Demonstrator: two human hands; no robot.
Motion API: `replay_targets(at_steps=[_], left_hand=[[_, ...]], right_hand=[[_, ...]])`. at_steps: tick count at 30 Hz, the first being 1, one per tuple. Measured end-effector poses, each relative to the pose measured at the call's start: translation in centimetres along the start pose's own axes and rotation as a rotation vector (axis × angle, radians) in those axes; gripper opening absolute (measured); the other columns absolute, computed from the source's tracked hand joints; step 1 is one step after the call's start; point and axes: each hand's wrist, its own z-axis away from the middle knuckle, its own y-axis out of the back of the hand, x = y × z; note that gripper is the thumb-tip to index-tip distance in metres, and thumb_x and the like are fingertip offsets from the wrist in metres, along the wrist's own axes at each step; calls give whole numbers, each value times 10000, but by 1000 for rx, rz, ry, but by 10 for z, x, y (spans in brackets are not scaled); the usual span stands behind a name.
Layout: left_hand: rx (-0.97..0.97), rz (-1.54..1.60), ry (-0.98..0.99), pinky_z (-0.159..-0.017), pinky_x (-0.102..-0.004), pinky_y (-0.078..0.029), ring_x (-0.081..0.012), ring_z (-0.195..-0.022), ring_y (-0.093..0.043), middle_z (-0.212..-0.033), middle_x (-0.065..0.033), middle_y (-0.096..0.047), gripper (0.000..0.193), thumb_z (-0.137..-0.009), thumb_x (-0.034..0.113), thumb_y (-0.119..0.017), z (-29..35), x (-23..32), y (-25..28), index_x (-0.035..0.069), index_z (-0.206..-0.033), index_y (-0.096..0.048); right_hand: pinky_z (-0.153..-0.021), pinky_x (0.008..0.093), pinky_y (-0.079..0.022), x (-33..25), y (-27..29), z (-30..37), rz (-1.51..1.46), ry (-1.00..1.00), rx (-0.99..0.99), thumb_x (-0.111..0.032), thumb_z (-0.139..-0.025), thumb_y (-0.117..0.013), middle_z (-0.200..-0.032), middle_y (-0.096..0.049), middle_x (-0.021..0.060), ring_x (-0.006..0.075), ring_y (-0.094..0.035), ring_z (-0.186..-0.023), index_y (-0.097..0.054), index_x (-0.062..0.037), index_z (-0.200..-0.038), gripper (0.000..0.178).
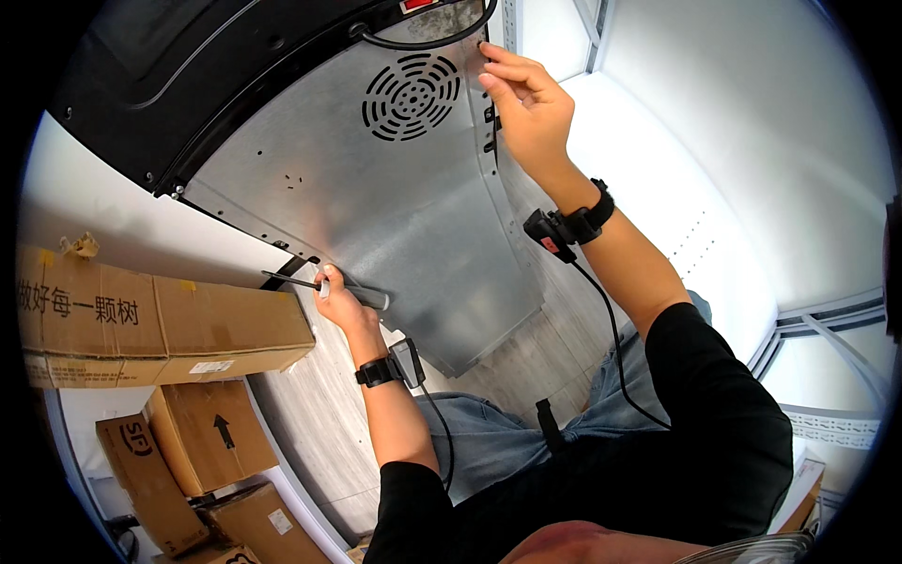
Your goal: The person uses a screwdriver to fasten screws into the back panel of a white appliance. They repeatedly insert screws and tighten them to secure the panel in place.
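A large sheet-metal panel with a round vent grille leans in front of me, attached to a black housing. My left hand is closed around a screwdriver with a grey handle, beside the panel's lower left edge; its dark shaft points left. At the panel's upper right edge, my right hand has its fingers curled, with the fingertips against a small dark spot on the rim. Whatever is at those fingertips is too small to name.
A black cable loops over the panel's top near a red switch. Cardboard boxes are stacked at the left, close to my left hand. White shelving stands at the right. Cabled wrist devices sit on both forearms.
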Motion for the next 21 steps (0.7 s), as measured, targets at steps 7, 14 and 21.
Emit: replay_targets(at_steps=[7, 14, 21], left_hand=[[5, -5, -5, -751, -299, -433, -122, -809, -507, -883, -11, -564, 130, -872, 124, -632, 0, -2, 1, 66, -942, -539], [14, 3, -6, -742, -292, -429, -119, -798, -507, -881, -12, -569, 124, -875, 121, -627, 1, 0, 1, 46, -948, -561], [-12, 6, 3, -753, -291, -420, -116, -796, -500, -867, -6, -564, 115, -874, 118, -628, 0, -2, 2, 46, -939, -566]], right_hand=[[-663, 204, -492, -5, 7, -16, -68, -206, 23, -11, -806, -667, -869, -662, 83, 100, -607, -755, -647, 43, -923, 131], [-623, 205, -479, -7, 6, -26, -122, -340, -40, -17, -790, -680, -774, -659, 65, 92, -597, -668, -656, 42, -922, 146], [-606, 209, -463, -1, 6, -31, -58, -276, -66, -11, -766, -697, -785, -642, 47, 88, -583, -667, -685, 12, -850, 88]])
